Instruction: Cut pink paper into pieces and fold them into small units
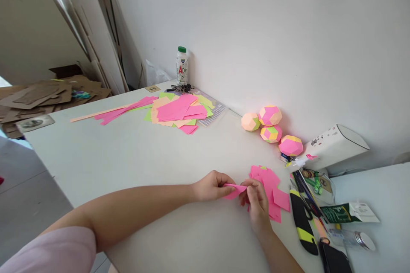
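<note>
A small folded piece of pink paper is held between my two hands, above the near part of the white table. My left hand pinches its left side, thumb on top. On the right end, the fingertips of my right hand are closed around the paper's tip; some fingers are hidden behind it. Just beyond my right hand lies a loose pile of pink paper pieces, partly covered by that hand.
Pink, green and peach paper sheets and long strips lie further back. Several faceted paper balls rest by the wall. A bottle stands behind keys. A black-and-yellow cutter, scissors and a clear jar crowd the right.
</note>
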`<action>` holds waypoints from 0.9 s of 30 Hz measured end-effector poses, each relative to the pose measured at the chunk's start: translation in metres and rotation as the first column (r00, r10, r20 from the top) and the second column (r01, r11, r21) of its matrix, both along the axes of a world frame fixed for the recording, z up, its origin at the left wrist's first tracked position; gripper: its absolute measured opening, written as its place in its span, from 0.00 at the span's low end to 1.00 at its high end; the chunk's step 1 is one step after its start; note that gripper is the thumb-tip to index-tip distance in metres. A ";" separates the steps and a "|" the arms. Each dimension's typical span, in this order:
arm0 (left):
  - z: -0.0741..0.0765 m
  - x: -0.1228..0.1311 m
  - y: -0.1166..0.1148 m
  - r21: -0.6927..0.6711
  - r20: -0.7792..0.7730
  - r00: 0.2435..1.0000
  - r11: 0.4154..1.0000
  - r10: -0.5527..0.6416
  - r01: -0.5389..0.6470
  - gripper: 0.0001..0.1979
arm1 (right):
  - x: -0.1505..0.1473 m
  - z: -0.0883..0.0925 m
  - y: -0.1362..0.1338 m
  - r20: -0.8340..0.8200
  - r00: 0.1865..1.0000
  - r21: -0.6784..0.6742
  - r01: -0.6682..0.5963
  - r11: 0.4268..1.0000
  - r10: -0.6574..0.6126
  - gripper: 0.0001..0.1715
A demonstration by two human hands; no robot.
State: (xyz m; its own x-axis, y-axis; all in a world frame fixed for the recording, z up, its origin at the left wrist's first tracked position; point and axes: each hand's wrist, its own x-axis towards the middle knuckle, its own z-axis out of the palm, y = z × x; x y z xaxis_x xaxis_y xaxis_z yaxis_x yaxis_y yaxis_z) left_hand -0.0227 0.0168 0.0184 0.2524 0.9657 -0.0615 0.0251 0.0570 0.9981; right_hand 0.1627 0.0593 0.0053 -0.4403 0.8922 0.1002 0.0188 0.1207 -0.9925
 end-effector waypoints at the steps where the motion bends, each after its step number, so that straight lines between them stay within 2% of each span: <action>1: -0.001 0.000 0.000 0.003 -0.005 1.000 1.000 -0.002 0.002 0.10 | 0.000 0.000 0.000 0.021 1.000 0.012 0.005 1.000 -0.005 0.14; 6: -0.006 -0.001 0.001 0.013 -0.027 1.000 1.000 -0.012 0.013 0.12 | 0.000 0.001 -0.001 0.095 0.995 0.083 0.033 0.996 -0.041 0.12; 9: -0.007 -0.001 0.001 0.007 -0.024 1.000 1.000 -0.016 0.016 0.13 | 0.000 0.002 -0.002 0.090 0.993 0.076 0.065 0.995 -0.071 0.13; 14: -0.005 0.000 0.001 -0.029 -0.042 0.999 1.000 0.001 -0.002 0.13 | -0.001 0.003 -0.002 0.073 0.996 0.074 0.046 0.996 -0.052 0.13; 21: -0.009 0.000 0.002 -0.001 -0.021 1.000 1.000 -0.006 0.006 0.14 | -0.002 0.002 -0.001 0.153 0.988 0.119 -0.013 0.993 -0.005 0.12; 27: -0.012 0.001 0.002 0.034 0.039 0.999 0.999 0.005 -0.006 0.14 | -0.001 0.000 -0.001 0.119 0.991 0.103 0.045 0.994 -0.057 0.13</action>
State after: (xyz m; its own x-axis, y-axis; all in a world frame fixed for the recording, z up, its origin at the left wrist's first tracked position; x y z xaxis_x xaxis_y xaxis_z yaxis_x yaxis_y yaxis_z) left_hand -0.0219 0.0190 0.0064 0.2489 0.9684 -0.0185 -0.0138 0.0226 0.9996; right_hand 0.1618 0.0584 0.0055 -0.4091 0.9020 0.1382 0.1470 0.2146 -0.9656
